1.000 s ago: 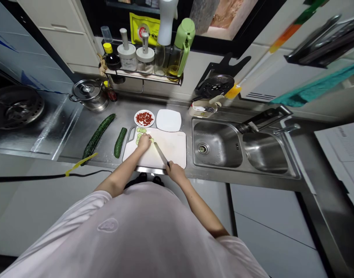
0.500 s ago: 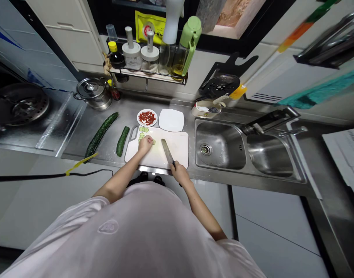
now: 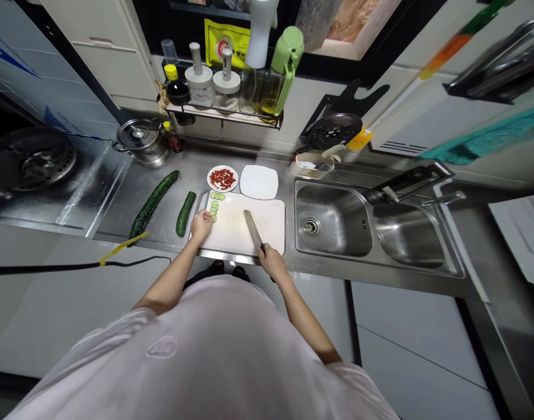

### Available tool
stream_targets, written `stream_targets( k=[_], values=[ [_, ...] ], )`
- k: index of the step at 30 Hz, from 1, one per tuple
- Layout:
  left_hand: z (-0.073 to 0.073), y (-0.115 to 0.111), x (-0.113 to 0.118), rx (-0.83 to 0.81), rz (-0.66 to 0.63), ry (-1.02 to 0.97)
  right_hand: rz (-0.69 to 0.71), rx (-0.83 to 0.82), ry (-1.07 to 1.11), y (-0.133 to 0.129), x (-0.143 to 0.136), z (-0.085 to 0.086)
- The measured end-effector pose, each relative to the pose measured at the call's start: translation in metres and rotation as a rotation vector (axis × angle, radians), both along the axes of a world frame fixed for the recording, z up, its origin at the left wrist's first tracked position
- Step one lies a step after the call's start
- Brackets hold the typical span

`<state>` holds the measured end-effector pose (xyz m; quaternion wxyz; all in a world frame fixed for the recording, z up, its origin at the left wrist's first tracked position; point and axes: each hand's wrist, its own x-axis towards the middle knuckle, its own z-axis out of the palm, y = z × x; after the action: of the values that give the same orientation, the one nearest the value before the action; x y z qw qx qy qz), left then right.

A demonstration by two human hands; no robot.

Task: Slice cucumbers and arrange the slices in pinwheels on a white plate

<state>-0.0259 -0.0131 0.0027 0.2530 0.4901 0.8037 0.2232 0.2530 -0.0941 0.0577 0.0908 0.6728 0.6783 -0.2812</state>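
Note:
On the white cutting board point(image 3: 232, 239), my left hand point(image 3: 201, 225) is at the left edge, its fingertips closed on a pale green cucumber slice point(image 3: 213, 218). Several more cucumber slices point(image 3: 217, 196) lie in a row and a short column just above it. My right hand point(image 3: 272, 261) grips a kitchen knife point(image 3: 252, 226) by its dark handle; the blade rests flat-looking over the board's right half, pointing away from me. Left of the board lie a shorter cucumber piece point(image 3: 186, 214) and a long cucumber point(image 3: 154, 204).
Behind the board stand a small plate of chopped red pieces point(image 3: 222, 178) and a white square plate point(image 3: 259, 181). A double sink point(image 3: 332, 219) is to the right. At the back left is a lidded steel pot point(image 3: 142, 143); a spice rack point(image 3: 223, 114) hangs above the counter.
My left hand has moved left and slightly toward me, carrying a cucumber slice from the middle of the board to the column of slices. My right hand and the knife stayed put.

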Motion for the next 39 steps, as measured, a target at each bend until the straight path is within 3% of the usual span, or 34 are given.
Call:
stream_targets(
  k=[31,39],
  values=[
    [-0.001,-0.001,-0.006,0.012,-0.131,0.179,-0.003,-0.004,0.000,-0.001,-0.006,0.002],
    [0.007,0.031,0.010,0.090,-0.146,0.160,-0.007,0.008,0.007,-0.002,-0.004,0.001]
  ],
)
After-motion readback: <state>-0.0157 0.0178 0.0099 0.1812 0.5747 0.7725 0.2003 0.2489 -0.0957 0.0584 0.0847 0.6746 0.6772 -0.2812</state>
